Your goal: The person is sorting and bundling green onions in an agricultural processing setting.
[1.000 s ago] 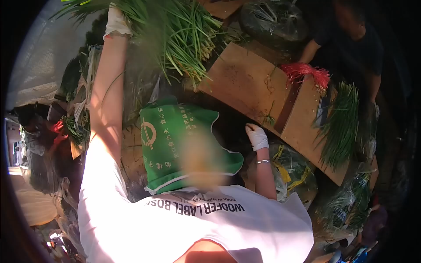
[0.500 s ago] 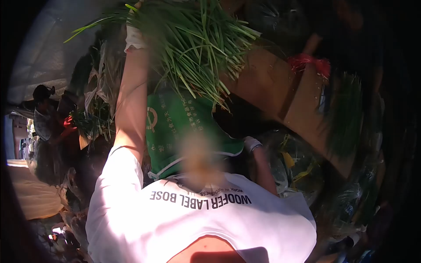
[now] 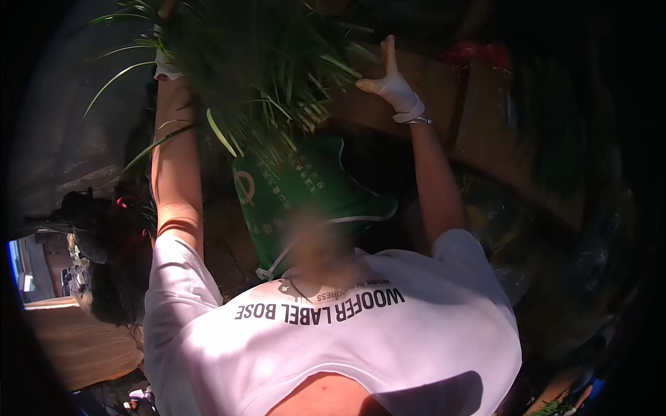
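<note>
A large bunch of garlic chives [image 3: 257, 62], long green leaves with paler stem ends, fills the top middle. My left hand [image 3: 165, 52], in a white glove, grips it from the left side; leaves and the frame's edge hide most of its fingers. Close to the stem ends on the right is my right hand [image 3: 394, 87], in a white glove with yellowish fingertips. Its thumb and fingers are spread apart, and it holds nothing. Below the bunch hangs the green apron [image 3: 298, 187] with pale printing, worn over my white shirt [image 3: 347, 333].
Brown cardboard [image 3: 444, 125] lies beyond my right hand, with a red bundle [image 3: 475, 55] above it. More dark green stalks [image 3: 555, 139] stand farther right. At the left is another person [image 3: 97, 222] in shadow, above a tan sheet [image 3: 97, 347].
My right hand has come up from beside the apron to the stem ends, with its fingers spread. My left hand and the bunch have shifted left and slightly up. The light is dimmer.
</note>
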`<state>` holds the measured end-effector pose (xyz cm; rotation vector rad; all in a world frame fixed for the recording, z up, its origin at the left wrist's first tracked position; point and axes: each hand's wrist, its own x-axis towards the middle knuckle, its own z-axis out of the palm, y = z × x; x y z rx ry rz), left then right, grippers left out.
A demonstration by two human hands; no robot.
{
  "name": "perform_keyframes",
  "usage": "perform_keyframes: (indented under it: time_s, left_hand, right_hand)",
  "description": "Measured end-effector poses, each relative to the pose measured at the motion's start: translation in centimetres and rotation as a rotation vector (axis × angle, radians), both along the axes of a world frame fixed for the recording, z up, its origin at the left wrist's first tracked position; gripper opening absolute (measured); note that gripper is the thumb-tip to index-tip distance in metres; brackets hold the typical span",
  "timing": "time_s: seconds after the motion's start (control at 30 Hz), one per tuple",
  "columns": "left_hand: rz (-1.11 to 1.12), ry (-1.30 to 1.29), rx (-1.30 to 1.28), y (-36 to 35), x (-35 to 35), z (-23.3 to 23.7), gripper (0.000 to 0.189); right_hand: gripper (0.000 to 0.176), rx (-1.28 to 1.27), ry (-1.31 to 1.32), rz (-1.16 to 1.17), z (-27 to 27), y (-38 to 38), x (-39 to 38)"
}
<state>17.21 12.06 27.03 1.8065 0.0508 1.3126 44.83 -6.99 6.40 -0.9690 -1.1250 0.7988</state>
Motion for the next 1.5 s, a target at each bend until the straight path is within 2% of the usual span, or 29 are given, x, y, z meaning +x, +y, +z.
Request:
perform_keyframes:
  time_s: [0.03, 0.07, 0.13, 0.17, 0.23, 0.27, 0.3, 0.37, 0.43, 0.47, 0.53, 0.57, 0.6, 0.67, 0.77, 0.83, 0.9, 0.93, 1.0, 1.03, 1.07, 1.1, 1.13, 1.17, 1.27, 1.33, 1.37, 1.47, 1.5]
  left_hand:
    - [0.031, 0.009, 0.036, 0.0, 0.1, 0.4, 0.031]
    - [0.051, 0.010, 0.060, 0.3, 0.1, 0.9, 0.031]
    - [0.028, 0.013, 0.069, 0.5, 0.1, 1.9, 0.031]
    - [0.003, 0.017, 0.068, 0.9, 0.1, 2.4, 0.031]
    - [-0.079, 0.028, 0.032, 2.6, -0.4, 2.5, 0.030]
    - [-0.119, 0.028, 0.013, 3.4, -0.8, 2.4, 0.029]
    - [-0.120, -0.003, -0.130, 2.3, -0.6, 2.0, 0.028]
    - [-0.120, -0.105, -0.420, 0.0, -0.3, 1.4, 0.027]
    - [-1.024, -0.039, -0.733, -1.6, 0.2, 0.8, 0.019]
    - [-1.020, -0.042, -0.730, -1.7, 0.2, 0.4, 0.019]
    - [-0.734, -0.071, -0.774, -1.0, -0.5, -1.6, 0.011]
    - [-0.730, -0.076, -0.772, -0.4, -1.1, -2.5, 0.011]
    - [-0.326, 0.059, -0.421, 0.6, -1.8, -3.3, 0.014]
    - [0.087, 0.184, -0.058, 2.0, -3.5, -3.7, 0.017]
    - [0.199, 0.028, -0.149, 1.9, -6.5, -3.3, 0.017]
    - [0.218, -0.060, -0.225, 1.9, -8.2, -3.2, 0.017]
    - [0.244, -0.113, -0.250, 1.9, -10.3, -2.7, 0.017]
    - [0.253, -0.123, -0.256, 1.6, -10.9, -2.7, 0.017]
    - [0.266, -0.124, -0.263, 2.1, -11.3, -2.3, 0.018]
    - [0.267, -0.138, -0.271, 1.4, -11.7, -2.3, 0.018]
    - [0.275, -0.139, -0.273, 1.2, -11.9, -2.5, 0.018]
    - [0.286, -0.141, -0.280, 1.8, -12.1, -3.0, 0.018]
    - [0.291, -0.143, -0.281, 2.0, -12.0, -3.0, 0.018]
    - [0.288, -0.146, -0.278, 2.2, -11.9, -2.9, 0.018]
    - [0.291, -0.148, -0.287, 2.3, -11.4, -3.7, 0.018]
    - [0.301, -0.153, -0.291, 2.3, -11.0, -4.0, 0.018]
    - [0.302, -0.158, -0.292, 2.3, -11.0, -4.2, 0.018]
    - [0.303, -0.161, -0.288, 2.4, -10.6, -4.5, 0.018]
    - [0.307, -0.161, -0.291, 2.2, -10.7, -4.8, 0.018]
  right_hand:
    - [0.110, -0.118, 0.180, 0.215, -0.7, 0.9, -0.5]
    - [0.110, -0.107, 0.185, 0.203, -1.5, 1.3, -1.5]
    - [0.074, -0.153, 0.578, 0.442, -1.9, 1.8, -3.1]
    - [0.074, -0.146, 0.584, 0.441, -2.0, 1.2, -3.8]
    - [0.034, -0.235, 0.372, 0.282, -1.2, -1.1, -4.6]
    - [0.034, -0.234, 0.372, 0.280, -1.1, -2.6, -4.9]
    - [0.029, -0.171, 0.345, 0.230, -1.4, -4.6, -4.8]
    - [0.034, -0.122, 0.310, 0.187, -2.2, -7.4, -5.2]
    - [0.040, -0.087, 0.345, 0.142, -4.3, -8.9, -5.7]
    - [0.040, -0.086, 0.343, 0.147, -5.0, -9.3, -5.3]
    - [0.040, -0.110, 0.284, 0.044, -6.0, -9.7, -4.7]
    - [0.040, -0.111, 0.279, 0.049, -6.3, -10.0, -4.5]
    - [0.039, -0.172, 0.276, -0.010, -6.7, -10.1, -4.5]
    - [0.037, -0.256, 0.263, -0.122, -7.9, -10.4, -3.8]
    - [0.035, -0.352, 0.366, -0.164, -15.0, -10.6, -2.7]
    - [0.034, -0.616, 0.130, -0.315, -23.6, -11.3, -2.6]
    - [0.039, -1.146, -0.752, 0.124, -29.1, -12.8, -3.0]
    - [0.039, -1.136, -0.759, 0.132, -27.9, -12.7, -3.7]
    - [0.052, -0.716, -0.605, -0.270, -24.1, -11.6, -4.3]
    - [0.062, -1.181, -0.998, 0.276, -22.5, -11.1, -3.6]
    - [0.058, -1.068, -0.758, 0.102, -15.7, -8.9, -3.9]
    - [0.058, -0.620, -0.580, -0.143, -14.2, -7.1, -4.6]
    - [0.058, -0.339, -0.323, -0.287, -9.8, -4.8, -5.6]
    - [0.061, -0.088, 0.120, -0.213, -4.5, -3.8, -6.9]
    - [0.059, 0.205, 0.265, -0.282, 3.1, 0.3, -9.1]
    - [0.039, 0.199, 0.157, -0.287, 5.4, 2.2, -10.1]
    - [0.017, 0.158, 0.001, -0.404, 5.8, 2.6, -10.5]
    - [0.013, 0.238, 0.062, -0.479, 4.2, 3.3, -10.3]
    - [0.014, 0.252, -0.021, -0.565, 3.1, 2.9, -9.7]
